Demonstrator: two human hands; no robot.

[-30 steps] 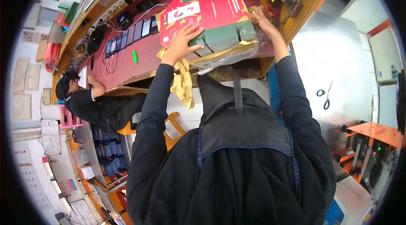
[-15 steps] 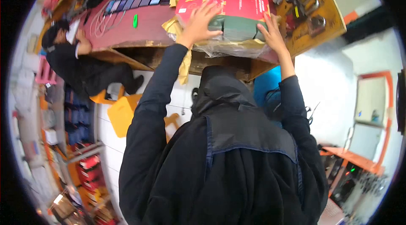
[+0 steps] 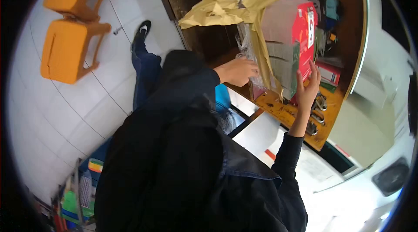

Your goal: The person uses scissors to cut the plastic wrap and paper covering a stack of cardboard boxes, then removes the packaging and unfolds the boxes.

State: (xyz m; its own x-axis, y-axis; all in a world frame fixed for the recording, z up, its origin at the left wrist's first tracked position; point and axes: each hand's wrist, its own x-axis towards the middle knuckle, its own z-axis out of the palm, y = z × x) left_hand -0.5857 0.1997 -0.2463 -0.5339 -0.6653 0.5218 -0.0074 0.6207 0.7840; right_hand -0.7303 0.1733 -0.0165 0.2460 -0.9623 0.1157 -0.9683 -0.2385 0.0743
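A red and green cardboard box [image 3: 285,36] stands tilted on its side over the edge of the wooden table [image 3: 291,116]. Crumpled yellow paper [image 3: 217,9] and clear plastic wrap [image 3: 246,42] hang around it. My left hand [image 3: 237,71] grips the box's near side through the plastic. My right hand [image 3: 307,87] presses flat against the red face at the box's lower corner. Both arms are in black sleeves.
Metal padlocks [image 3: 317,112] lie on the table's edge just beyond my right hand. Small boxes and clutter [image 3: 324,10] sit behind the big box. Two orange plastic stools [image 3: 65,47] stand on the white tiled floor at left. A black shoe [image 3: 142,29] rests on the floor by the table.
The view has swung sharply round and down. The box went from lying flat on the table to tilted on its side, with my hands shifted to its near side and red face.
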